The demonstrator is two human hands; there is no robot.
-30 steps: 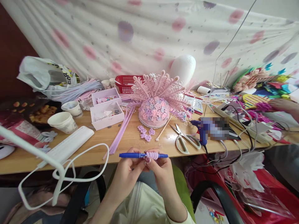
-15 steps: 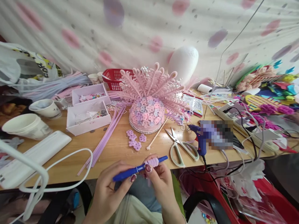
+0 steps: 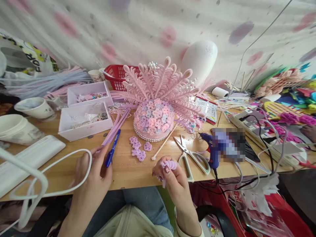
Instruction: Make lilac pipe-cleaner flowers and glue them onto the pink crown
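My right hand (image 3: pixel 174 181) pinches a coiled lavender pipe cleaner (image 3: pixel 170 164), its straight tail hanging below the fingers. On the left, my left hand (image 3: pixel 92 174) rests low over the table with fingers apart. A blue pen (image 3: pixel 113 148) lies right beside its thumb and index finger. The fingertips are near the ends of straight lavender pipe cleaners (image 3: pixel 118 126), partly hidden. Several small purple pipe-cleaner flowers (image 3: pixel 138 153) lie between the hands. Behind them stands a dome covered in pink and lilac flowers (image 3: pixel 155 117), with pink feather-like plumes (image 3: pixel 160 82).
Scissors (image 3: pixel 189 154) lie right of the flowers, near a purple glue gun (image 3: pixel 213 146) with its cord. A thin stick (image 3: pixel 164 144) leans toward the dome. White bead boxes (image 3: pixel 84 128), paper cups (image 3: pixel 34 107) and a looping white cable (image 3: pixel 84 151) occupy the left side.
The coil has come off the pen and stays in my right hand. My left hand has moved left and let go of the pen, which now lies on the table.
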